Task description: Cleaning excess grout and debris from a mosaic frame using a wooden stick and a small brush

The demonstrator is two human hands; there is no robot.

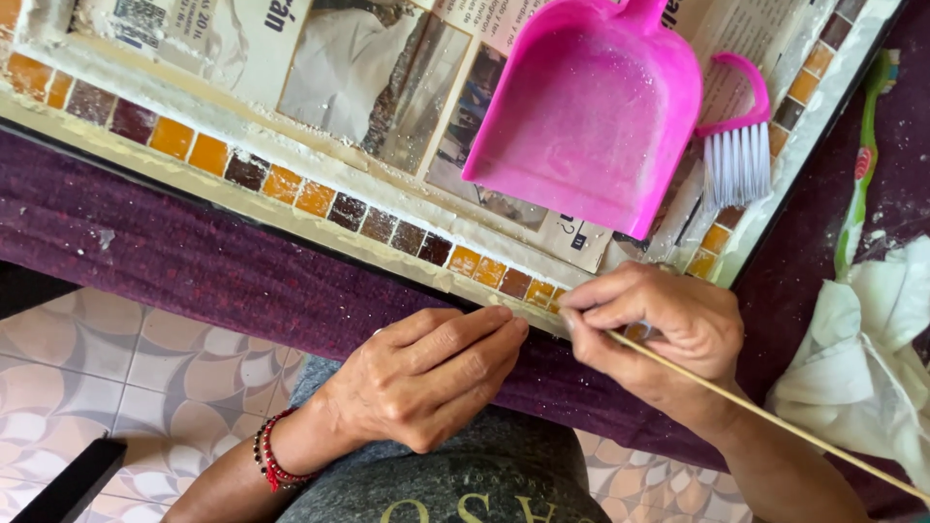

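right hand [668, 329] pinched closed on thin wooden stick [775, 418], long axis trailing lower right, tip at tile border [489, 271] | left hand [426, 373] empty, fingers extended, touching frame edge just left of tip | beyond: pink dustpan [591, 116], brush [738, 145]

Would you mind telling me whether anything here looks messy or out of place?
White powder dusts the pink dustpan and purple cloth, and crusty white residue smears the tile border. A toothbrush lies on the cloth.
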